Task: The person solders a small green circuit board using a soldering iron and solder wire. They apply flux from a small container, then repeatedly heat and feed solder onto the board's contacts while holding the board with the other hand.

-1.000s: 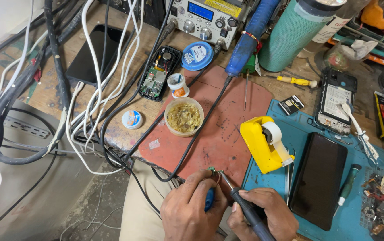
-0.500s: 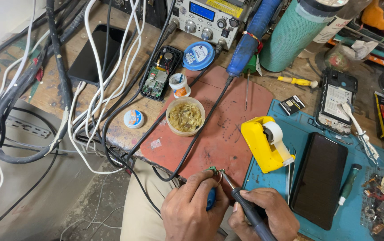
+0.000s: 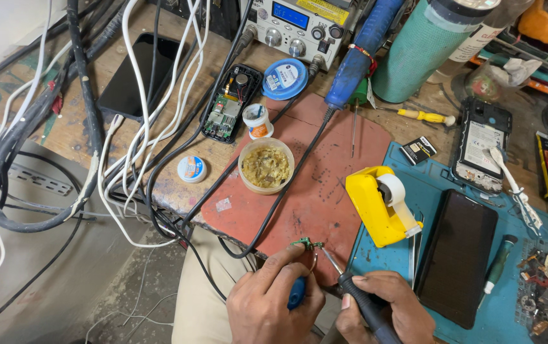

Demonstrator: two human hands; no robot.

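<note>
Far out to the left of the left hand (image 3: 274, 302), a tangle of black and white cables (image 3: 95, 140) hangs over the bench edge, with a black phone (image 3: 135, 76) lying beneath them; up and left of that hand sit a small round tin (image 3: 192, 169), an opened phone body (image 3: 230, 103) and a tub of yellowish paste (image 3: 265, 165) on the red mat (image 3: 325, 191). The left hand is closed in a pinch; its fingertips (image 3: 290, 253) hold a small green circuit part (image 3: 307, 243) just above the knuckles at the mat's near edge, and a blue-handled tool (image 3: 297, 293) is tucked in its palm. Just to its right, the right hand (image 3: 385, 306) is wrapped around a dark soldering iron (image 3: 360, 299), the thin tip slanting up-left to touch the green part. Above the right hand stands a yellow tape dispenser (image 3: 379, 204) on the blue mat (image 3: 433, 172); to the hand's right lies a dark phone screen (image 3: 457, 255); farther up-right rests another opened phone (image 3: 481, 143).
</note>
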